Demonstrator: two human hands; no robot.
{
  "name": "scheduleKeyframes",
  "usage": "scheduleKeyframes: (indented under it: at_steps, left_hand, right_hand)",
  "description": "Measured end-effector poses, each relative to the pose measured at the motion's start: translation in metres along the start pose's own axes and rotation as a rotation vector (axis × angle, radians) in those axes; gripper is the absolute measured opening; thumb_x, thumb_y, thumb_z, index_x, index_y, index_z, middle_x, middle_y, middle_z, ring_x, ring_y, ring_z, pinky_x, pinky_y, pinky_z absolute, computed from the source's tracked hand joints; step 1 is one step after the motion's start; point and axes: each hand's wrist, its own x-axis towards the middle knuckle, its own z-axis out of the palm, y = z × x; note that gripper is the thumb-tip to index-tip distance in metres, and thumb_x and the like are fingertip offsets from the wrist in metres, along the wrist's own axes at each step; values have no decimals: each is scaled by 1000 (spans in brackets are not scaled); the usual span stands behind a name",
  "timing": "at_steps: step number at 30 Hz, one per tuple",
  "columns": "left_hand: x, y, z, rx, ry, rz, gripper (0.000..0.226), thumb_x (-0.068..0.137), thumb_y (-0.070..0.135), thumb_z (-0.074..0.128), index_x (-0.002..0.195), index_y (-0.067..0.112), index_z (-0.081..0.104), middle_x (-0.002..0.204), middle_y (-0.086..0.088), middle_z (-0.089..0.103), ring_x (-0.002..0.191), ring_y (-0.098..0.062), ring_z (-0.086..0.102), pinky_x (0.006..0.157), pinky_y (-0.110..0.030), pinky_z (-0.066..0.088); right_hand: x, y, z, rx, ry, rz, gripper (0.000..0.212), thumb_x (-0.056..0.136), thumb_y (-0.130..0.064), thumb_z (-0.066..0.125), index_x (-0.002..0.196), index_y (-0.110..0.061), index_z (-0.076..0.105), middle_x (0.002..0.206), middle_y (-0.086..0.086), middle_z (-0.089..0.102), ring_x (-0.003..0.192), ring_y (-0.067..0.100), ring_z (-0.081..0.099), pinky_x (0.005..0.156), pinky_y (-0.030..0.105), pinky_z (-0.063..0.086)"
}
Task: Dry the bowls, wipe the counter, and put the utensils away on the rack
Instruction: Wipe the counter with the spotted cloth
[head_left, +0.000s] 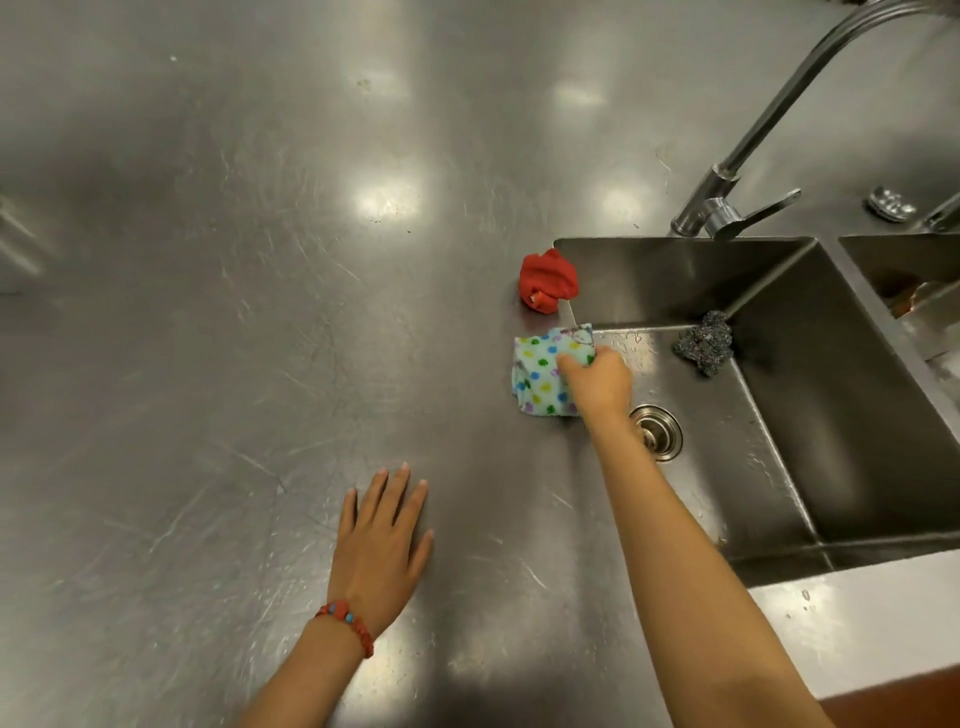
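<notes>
head view, mid-frame: right hand (597, 387) grips the cloth (540, 374) at the sink (675, 280) edge. left hand (382, 545) lies flat, released, on the counter (208, 312). the cloth looks soft and light; a top pinch should do.

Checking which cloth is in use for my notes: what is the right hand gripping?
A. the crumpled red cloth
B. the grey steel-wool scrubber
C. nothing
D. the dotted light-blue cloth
D: the right hand grips the dotted light-blue cloth at the steel sink's left edge.
</notes>
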Motion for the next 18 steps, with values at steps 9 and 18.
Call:
scheduleKeyframes:
  at_steps: [9, 18]
  left_hand:
    - [-20, -41, -15, -85, 217, 109, 52, 55, 18, 87, 103, 6, 69, 108, -16, 69, 97, -36, 66, 74, -53, 53]
    - [-118, -175, -35, -54, 306, -64, 50, 75, 33, 38, 100, 6, 70, 107, -17, 69, 95, -38, 66, 72, -59, 51]
  right_hand:
    - [-112, 6, 22, -473, 7, -573, 41, 90, -27, 49, 127, -9, 48, 136, 12, 46, 127, 28, 38, 105, 37, 19]
    - [-286, -44, 118, -403, -277, -852, 44, 92, -30, 46, 132, -13, 46, 142, 8, 43, 132, 20, 37, 110, 30, 20]
